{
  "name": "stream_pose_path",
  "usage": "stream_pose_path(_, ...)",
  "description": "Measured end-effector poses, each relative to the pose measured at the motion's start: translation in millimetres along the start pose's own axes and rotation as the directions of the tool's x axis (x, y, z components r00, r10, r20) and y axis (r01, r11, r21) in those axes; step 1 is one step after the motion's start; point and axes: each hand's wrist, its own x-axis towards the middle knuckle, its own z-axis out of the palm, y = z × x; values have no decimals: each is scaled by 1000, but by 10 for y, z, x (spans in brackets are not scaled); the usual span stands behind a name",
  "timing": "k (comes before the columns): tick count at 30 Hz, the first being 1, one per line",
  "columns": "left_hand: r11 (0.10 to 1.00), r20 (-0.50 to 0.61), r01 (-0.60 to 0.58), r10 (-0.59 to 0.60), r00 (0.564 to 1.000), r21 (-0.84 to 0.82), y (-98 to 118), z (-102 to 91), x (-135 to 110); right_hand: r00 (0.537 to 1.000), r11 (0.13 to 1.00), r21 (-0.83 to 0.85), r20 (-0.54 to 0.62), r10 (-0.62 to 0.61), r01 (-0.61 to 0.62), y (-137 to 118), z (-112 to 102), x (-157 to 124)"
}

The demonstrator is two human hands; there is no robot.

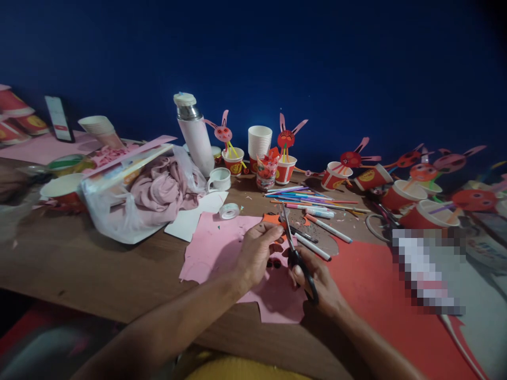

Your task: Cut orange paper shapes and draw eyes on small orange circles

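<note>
Black-handled scissors are in my right hand, with fingers through the handles and blades pointing up and away. My left hand is pinched close beside the blades. A small piece of orange paper shows at its fingertips, partly hidden by fingers and blades. Below both hands lies a pink sheet with ragged edges. Two small dark round shapes show on it between my hands. Just behind the blades lie several pens and markers.
Paper cups with rabbit faces line the wall. A white flask, a mug and a tape roll stand left of centre. A plastic bag with cloth sits further left. Red paper covers the right side.
</note>
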Motion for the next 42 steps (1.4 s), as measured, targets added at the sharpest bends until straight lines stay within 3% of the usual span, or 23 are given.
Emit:
stream_pose_path(8, 999, 12, -39, 39, 999, 24, -2, -9, 29, 1000, 998, 52, -12, 19, -18, -6, 16, 12)
stream_pose_path(16, 970, 42, -46, 37, 998, 238, 31, -3, -16, 945, 990, 23, -301, -127, 141, -89, -103, 14)
stream_pose_path(20, 934, 88, -70, 41, 995, 351, -41, 7, -35, 910, 977, -46, -358, -212, 209, -133, -96, 0)
stream_pose_path(25, 904, 149, -97, 38, 988, 417, -105, 9, -36, 893, 971, -68, -381, -239, 231, -110, -64, 17)
stream_pose_path(35, 884, 171, -61, -21, 985, 463, -38, 31, -63, 907, 978, -123, -369, -204, 170, -103, -80, 20)
stream_pose_path(39, 857, 207, -110, 4, 978, 504, -66, 13, -63, 903, 970, -142, -360, -235, 196, -104, -78, 15)
stream_pose_path(42, 814, 249, -209, 82, 965, 542, -112, -8, -72, 899, 973, -133, -375, -224, 187, -114, -75, 21)
